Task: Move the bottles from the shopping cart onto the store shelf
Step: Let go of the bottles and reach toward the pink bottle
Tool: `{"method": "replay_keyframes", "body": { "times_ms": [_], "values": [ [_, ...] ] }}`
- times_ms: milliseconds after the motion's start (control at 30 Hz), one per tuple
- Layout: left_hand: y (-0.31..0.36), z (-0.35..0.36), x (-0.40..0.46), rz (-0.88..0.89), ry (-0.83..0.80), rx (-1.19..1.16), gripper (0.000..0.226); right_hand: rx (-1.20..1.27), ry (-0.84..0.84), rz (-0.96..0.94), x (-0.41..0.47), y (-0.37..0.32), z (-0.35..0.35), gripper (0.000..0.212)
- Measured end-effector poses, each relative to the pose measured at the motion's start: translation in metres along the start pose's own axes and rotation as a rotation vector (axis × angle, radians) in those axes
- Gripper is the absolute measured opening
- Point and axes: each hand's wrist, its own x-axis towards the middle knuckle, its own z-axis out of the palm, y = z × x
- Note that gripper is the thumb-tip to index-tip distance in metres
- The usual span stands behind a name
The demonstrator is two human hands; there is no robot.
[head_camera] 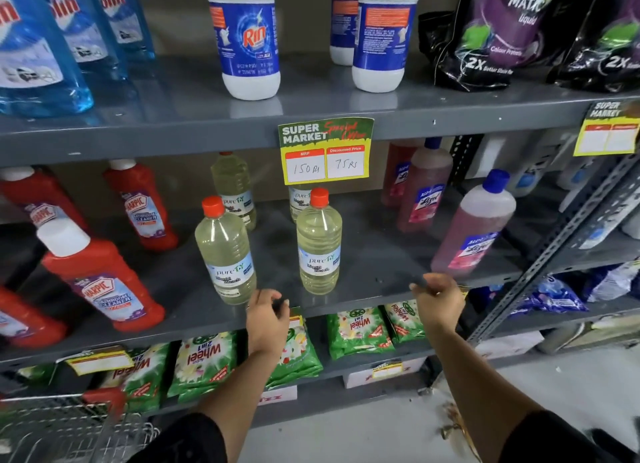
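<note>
Two pale-yellow bleach bottles with orange caps stand upright at the front of the grey middle shelf [367, 255]: one on the left [225, 251], one on the right [318, 243]. Two more of the same kind stand behind them [233, 189]. My left hand [266, 319] hovers just below and right of the left bottle, fingers loosely curled, holding nothing. My right hand [438, 301] is at the shelf's front edge, right of the right bottle, also empty with curled fingers. The wire shopping cart [69, 428] shows at the bottom left; its contents are hidden.
Red Harpic bottles [100, 279] fill the shelf's left side, pink Lizol bottles [474, 223] the right. White Rin bottles [247, 37] and blue bottles stand on the shelf above. Green detergent packs [204, 362] lie below. A price tag [325, 151] hangs from the upper shelf edge.
</note>
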Motion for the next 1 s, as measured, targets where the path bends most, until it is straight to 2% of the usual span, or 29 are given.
{"method": "replay_keyframes", "body": {
  "times_ms": [67, 167, 267, 333, 433, 533, 767, 1000],
  "values": [
    [0.004, 0.005, 0.005, 0.060, -0.103, 0.103, 0.021, 0.053, 0.156, 0.011, 0.002, 0.004, -0.006, 0.031],
    [0.014, 0.016, 0.012, 0.153, -0.216, 0.258, 0.037, 0.076, 0.277, 0.005, 0.018, 0.008, -0.017, 0.072],
    [0.017, 0.027, 0.015, 0.197, -0.277, 0.406, 0.046, 0.025, 0.226, 0.067, 0.044, 0.016, -0.027, 0.115],
    [0.013, 0.034, 0.015, 0.186, -0.254, 0.474, 0.050, 0.005, 0.141, 0.057, 0.060, 0.021, -0.031, 0.130],
    [0.007, 0.040, 0.015, 0.175, -0.275, 0.493, 0.062, -0.028, 0.045, -0.013, 0.082, 0.021, -0.035, 0.122],
    [0.009, 0.037, 0.015, 0.199, -0.276, 0.513, 0.061, 0.008, -0.023, -0.028, 0.097, 0.019, -0.032, 0.118],
    [0.012, 0.027, 0.014, 0.219, -0.263, 0.549, 0.055, -0.029, 0.032, -0.036, 0.107, 0.027, -0.025, 0.108],
    [0.018, 0.027, 0.012, 0.178, -0.283, 0.578, 0.053, -0.067, 0.007, -0.072, 0.125, 0.027, -0.017, 0.107]
  ]
}}
